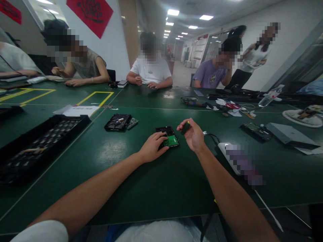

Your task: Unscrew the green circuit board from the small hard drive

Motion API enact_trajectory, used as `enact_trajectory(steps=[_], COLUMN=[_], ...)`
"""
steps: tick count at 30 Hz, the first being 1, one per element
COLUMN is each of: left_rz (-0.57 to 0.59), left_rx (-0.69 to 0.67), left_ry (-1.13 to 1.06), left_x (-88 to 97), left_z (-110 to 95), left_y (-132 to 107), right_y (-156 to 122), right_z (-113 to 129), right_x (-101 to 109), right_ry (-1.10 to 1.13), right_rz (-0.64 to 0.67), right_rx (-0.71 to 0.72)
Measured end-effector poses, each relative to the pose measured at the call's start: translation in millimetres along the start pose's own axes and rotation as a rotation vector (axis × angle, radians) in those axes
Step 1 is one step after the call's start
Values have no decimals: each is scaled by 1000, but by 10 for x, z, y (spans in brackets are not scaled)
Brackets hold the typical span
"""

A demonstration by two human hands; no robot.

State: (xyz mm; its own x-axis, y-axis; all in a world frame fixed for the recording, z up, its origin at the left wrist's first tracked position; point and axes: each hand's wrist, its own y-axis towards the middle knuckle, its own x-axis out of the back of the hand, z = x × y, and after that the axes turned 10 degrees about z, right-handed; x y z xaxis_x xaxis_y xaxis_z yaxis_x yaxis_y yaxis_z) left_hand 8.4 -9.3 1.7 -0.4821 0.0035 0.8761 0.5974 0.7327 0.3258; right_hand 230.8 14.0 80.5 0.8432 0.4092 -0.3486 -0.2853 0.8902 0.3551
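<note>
A hard drive (172, 140) with a green circuit board lies on the table in front of me. My left hand (153, 146) grips it from the left, fingers over its top and thumb at the near edge. Just to the right, my right hand (194, 136) is raised and closed around a screwdriver (186, 128) with a dark and yellow handle. Its thin shaft points down toward the drive's right edge; whether the tip touches is too small to tell. Farther left lies another opened black drive (117, 122), with a loose circuit board (132, 123) beside it.
A long black tray (47, 143) stands at the left. On the right are a phone on a white power bank (228, 158), a grey box (290, 134), another drive (256, 131), a white fan grille (290, 119) and a bottle (271, 95). Several people sit across the green table (151, 188).
</note>
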Motion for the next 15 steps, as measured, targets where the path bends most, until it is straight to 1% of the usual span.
enact_trajectory(steps=[4,9,15], left_rz=[-4,-21,-65], left_rx=[12,28,96], left_ry=[-10,2,19], left_x=[-3,-8,-25], left_z=[1,-5,1], left_y=[1,6,6], right_y=[-9,-26,-15], right_z=[-23,-32,1], right_x=[9,-12,-20], right_ry=[-45,-34,-43], right_rz=[-13,-8,20], right_rx=[15,7,14])
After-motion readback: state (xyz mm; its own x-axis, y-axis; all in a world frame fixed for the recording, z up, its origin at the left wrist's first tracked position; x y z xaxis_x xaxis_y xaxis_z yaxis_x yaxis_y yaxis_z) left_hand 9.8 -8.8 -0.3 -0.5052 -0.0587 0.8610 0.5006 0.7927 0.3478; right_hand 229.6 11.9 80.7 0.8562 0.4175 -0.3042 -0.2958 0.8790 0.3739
